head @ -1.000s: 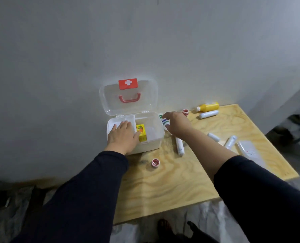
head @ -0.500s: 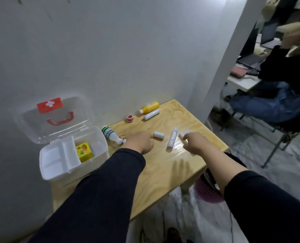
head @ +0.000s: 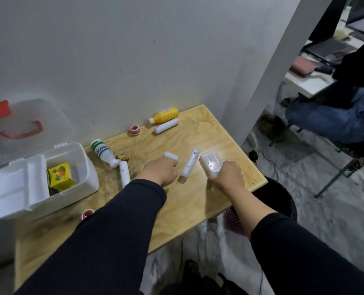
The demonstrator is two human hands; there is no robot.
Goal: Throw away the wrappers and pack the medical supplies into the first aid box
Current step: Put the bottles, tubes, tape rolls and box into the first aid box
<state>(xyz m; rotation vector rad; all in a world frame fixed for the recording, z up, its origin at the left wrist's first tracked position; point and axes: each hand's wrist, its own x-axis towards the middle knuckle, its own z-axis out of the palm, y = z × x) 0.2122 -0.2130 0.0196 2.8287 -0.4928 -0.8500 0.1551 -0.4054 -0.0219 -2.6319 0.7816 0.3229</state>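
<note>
The white first aid box (head: pixel 85 179) stands open at the table's left, a yellow carton (head: pixel 59 174) inside it. My right hand (head: pixel 230 177) is closed on a clear plastic wrapper (head: pixel 209 163) near the table's right edge. My left hand (head: pixel 160 172) is closed on a small white roll (head: pixel 171 156). Between the hands lies a long white roll (head: pixel 188 166). A green-striped white bottle (head: pixel 103 152) and another white roll (head: pixel 124 173) lie beside the box. At the back are a yellow bottle (head: pixel 165 116), a white tube (head: pixel 166 125) and a red tape roll (head: pixel 135 129).
The wooden table (head: pixel 198 201) stands against a grey wall. A black bin (head: pixel 272 199) with a pink basket edge sits on the floor just past the table's right side. Another red tape roll (head: pixel 87 212) lies near my left sleeve. A seated person (head: pixel 336 116) is at the far right.
My view swung right. My left hand left the box and closed on the small white roll. My right hand moved to the right edge and lifted the clear wrapper.
</note>
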